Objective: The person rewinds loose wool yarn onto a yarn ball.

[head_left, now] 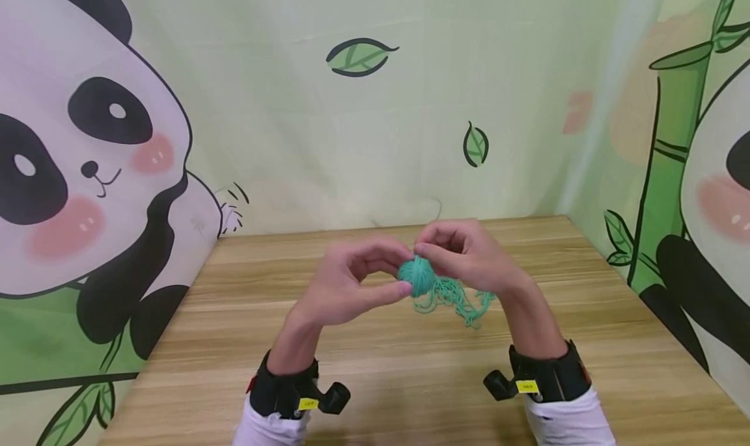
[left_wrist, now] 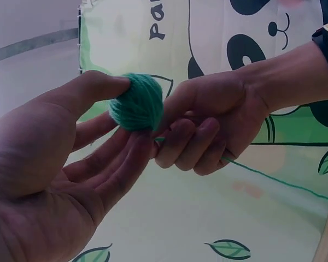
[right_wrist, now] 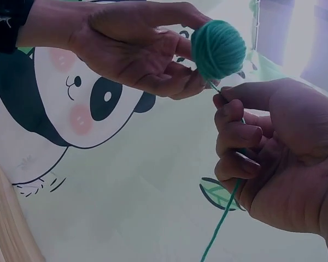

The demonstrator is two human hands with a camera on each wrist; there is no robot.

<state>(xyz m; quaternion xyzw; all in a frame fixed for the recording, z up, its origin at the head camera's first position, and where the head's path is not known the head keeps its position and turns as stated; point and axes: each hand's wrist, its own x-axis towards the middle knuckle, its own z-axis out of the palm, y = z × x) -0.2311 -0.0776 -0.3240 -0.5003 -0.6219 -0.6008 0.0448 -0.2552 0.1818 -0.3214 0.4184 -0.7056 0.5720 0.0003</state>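
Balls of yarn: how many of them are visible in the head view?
1: the green ball is between the left hand's thumb and fingers, close to the right hand. The loose yarn is a tangle, not another ball.

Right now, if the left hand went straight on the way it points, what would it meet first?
Most likely the right hand, which pinches the yarn strand close beside the yarn ball that the left hand holds. Depth is unclear; the gap looks tiny.

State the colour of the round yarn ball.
The round yarn ball is teal green, showing best in the right wrist view.
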